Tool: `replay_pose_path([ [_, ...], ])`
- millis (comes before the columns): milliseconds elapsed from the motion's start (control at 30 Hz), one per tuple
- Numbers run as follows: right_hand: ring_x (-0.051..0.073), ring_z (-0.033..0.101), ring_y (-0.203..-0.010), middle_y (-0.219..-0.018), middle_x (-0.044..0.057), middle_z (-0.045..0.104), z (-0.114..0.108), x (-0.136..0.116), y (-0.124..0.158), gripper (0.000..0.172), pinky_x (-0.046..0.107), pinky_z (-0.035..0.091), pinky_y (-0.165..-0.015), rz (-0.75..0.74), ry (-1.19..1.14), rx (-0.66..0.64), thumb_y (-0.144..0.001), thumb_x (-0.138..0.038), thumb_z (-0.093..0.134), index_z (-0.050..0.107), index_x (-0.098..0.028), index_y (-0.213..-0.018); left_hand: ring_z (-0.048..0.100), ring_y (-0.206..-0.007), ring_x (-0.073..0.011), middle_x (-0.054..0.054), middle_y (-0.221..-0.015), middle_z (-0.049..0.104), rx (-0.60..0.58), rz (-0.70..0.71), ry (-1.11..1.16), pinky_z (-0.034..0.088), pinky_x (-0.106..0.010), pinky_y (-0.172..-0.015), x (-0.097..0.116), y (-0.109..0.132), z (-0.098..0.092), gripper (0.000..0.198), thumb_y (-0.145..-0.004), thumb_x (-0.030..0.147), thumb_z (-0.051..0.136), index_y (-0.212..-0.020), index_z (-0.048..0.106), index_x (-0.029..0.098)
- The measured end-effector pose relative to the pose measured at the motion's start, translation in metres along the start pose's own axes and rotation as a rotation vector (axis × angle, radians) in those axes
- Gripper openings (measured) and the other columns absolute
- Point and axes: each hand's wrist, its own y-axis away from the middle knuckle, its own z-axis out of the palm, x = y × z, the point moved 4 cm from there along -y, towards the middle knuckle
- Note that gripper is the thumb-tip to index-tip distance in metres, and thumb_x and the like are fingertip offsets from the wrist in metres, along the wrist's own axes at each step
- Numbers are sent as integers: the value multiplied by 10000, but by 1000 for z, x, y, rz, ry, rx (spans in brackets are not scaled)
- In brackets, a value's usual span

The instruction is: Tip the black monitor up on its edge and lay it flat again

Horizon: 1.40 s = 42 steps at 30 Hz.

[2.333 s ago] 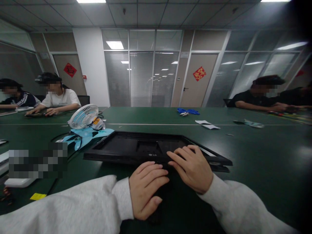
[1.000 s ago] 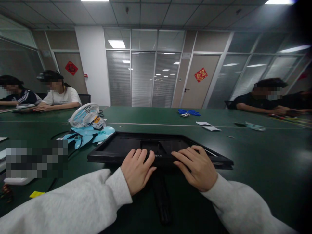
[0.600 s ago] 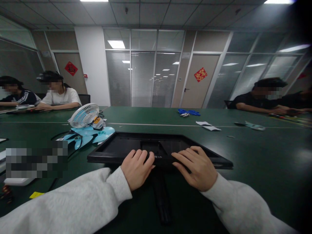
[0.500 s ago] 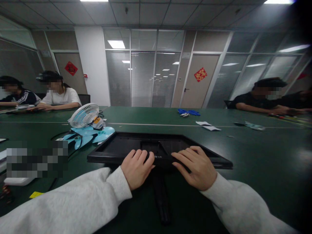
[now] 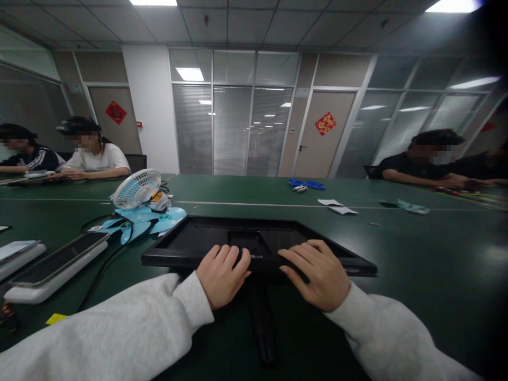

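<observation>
Black panel [image 5: 214, 235], near edge [image 5: 177, 261] gripped by curled left fingers [image 5: 225, 257], looser right fingers [image 5: 305, 256]

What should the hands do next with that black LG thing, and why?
Perhaps press gently and evenly on the near edge of the black LG monitor frame: the left hand and right hand both rest there, one on each side of the LG logo.
</observation>
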Motion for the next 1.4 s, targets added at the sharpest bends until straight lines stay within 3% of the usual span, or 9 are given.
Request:
replay_pose_path([
  [367,195,584,-821,-924,75,683,-1,4,1,195,400,374,-826,-5,-8,-13,-918,-263,572,636,-151,-1065,565,-799,-277,-121,-985,609,18,20,2,444,-398,-688,0,-3,0,348,-981,294,399,-1222,557,99],
  [900,190,571,-794,-905,71,681,16,28,11,201,389,366,-805,18,-5,-34,-919,-280,559,651,-148,-1041,575,-796,-269,-131,-1002,625,83,52,19,447,-389,-700,4,-16,25,332,-980,269,382,-1195,565,94],
  [1100,188,584,-806,-903,70,687,26,29,18,210,385,369,-810,24,3,-61,-917,-290,562,661,-148,-1036,575,-781,-261,-126,-995,631,33,59,23,445,-387,-691,5,-14,36,343,-983,269,373,-1215,557,95],
  [1400,183,566,-778,-886,64,679,23,23,21,208,384,366,-800,24,5,-64,-918,-293,566,658,-146,-1033,572,-788,-266,-129,-1008,627,16,60,26,459,-395,-678,8,-8,34,352,-994,282,368,-1219,563,94],
])
